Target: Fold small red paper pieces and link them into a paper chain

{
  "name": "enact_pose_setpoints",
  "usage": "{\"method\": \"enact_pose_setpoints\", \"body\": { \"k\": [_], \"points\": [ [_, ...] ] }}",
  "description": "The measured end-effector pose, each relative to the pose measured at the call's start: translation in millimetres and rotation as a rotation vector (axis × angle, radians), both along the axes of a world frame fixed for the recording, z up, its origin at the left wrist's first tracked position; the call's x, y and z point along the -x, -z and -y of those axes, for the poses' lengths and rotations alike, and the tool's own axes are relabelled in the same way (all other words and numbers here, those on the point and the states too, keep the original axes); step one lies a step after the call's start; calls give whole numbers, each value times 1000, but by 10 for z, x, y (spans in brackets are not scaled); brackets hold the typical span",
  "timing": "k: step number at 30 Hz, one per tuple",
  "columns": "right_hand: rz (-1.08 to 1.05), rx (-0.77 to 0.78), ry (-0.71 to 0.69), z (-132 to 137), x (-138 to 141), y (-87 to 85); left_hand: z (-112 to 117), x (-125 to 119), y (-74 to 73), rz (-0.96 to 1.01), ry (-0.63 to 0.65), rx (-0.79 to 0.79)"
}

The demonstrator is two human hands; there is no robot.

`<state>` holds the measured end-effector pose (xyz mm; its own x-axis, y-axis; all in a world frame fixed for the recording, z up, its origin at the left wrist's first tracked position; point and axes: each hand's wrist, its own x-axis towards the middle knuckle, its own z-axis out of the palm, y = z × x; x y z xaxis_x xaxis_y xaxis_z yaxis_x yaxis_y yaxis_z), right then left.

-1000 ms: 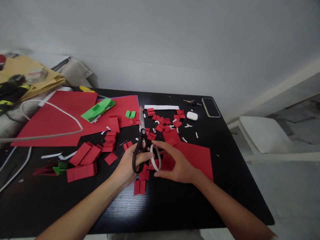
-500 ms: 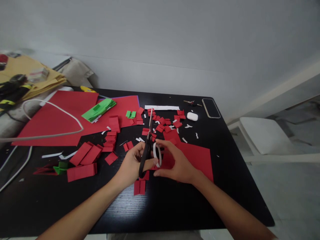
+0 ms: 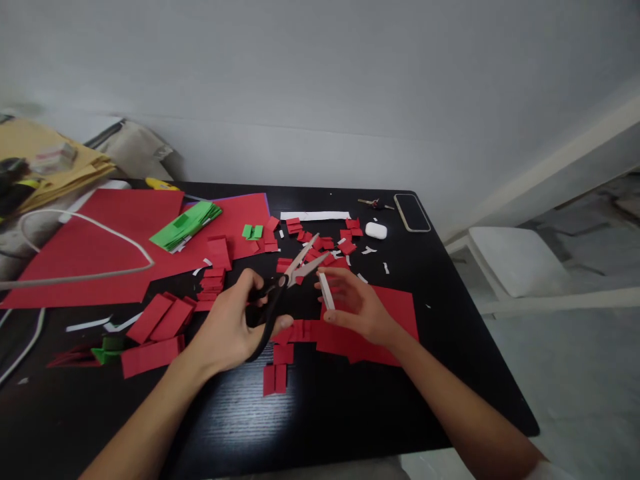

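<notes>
My left hand (image 3: pixel 230 328) grips the black handles of a pair of scissors (image 3: pixel 280 287), blades spread apart and pointing right and away. My right hand (image 3: pixel 357 308) pinches a small white roll of tape (image 3: pixel 326 291), held edge-on just right of the blade tips. Both hands hover above a black table (image 3: pixel 350 407). Below them lie a red paper sheet (image 3: pixel 390 320) and a row of small folded red pieces (image 3: pixel 300 330).
Large red sheets (image 3: pixel 100 240) and a green folded stack (image 3: pixel 187 223) lie at the left, crossed by a white cable (image 3: pixel 90 223). Several red scraps (image 3: pixel 320 243), a white strip (image 3: pixel 315 215), an earbud case (image 3: pixel 376 231), keys and a phone (image 3: pixel 413 212) sit at the back. A white stool (image 3: pixel 515 260) stands right.
The scissors swung from upright to pointing right, and their blades have parted. The tape roll turned edge-on in my right hand. The view shifted slightly to the right.
</notes>
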<state>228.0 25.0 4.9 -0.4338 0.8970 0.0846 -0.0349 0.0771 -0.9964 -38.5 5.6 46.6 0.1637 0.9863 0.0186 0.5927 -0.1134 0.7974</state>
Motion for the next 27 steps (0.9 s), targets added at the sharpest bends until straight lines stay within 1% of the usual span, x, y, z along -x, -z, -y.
{"method": "enact_pose_setpoints", "body": {
  "k": [3, 5, 7, 13, 19, 23, 27],
  "points": [
    [-44, 22, 22, -67, -44, 32, -36, 109, 12, -116, 142, -8],
    [-41, 30, 23, -108, -73, 43, -54, 157, 37, -179, 202, -31],
    [-25, 32, 27, -139, -99, 44, -63, 189, 57, -234, 228, -44],
    [-26, 23, 14, -161, -129, 36, -61, 204, 69, -352, 233, -48],
    [-79, 120, -1, -162, -134, 60, -60, 174, 33, -412, 255, -44],
    [-88, 165, 0, -165, -127, 47, -56, 177, 11, -415, 252, -39],
    [-70, 184, 50, -180, -120, 48, -38, 196, -31, -333, 241, -64]
  ]
}}
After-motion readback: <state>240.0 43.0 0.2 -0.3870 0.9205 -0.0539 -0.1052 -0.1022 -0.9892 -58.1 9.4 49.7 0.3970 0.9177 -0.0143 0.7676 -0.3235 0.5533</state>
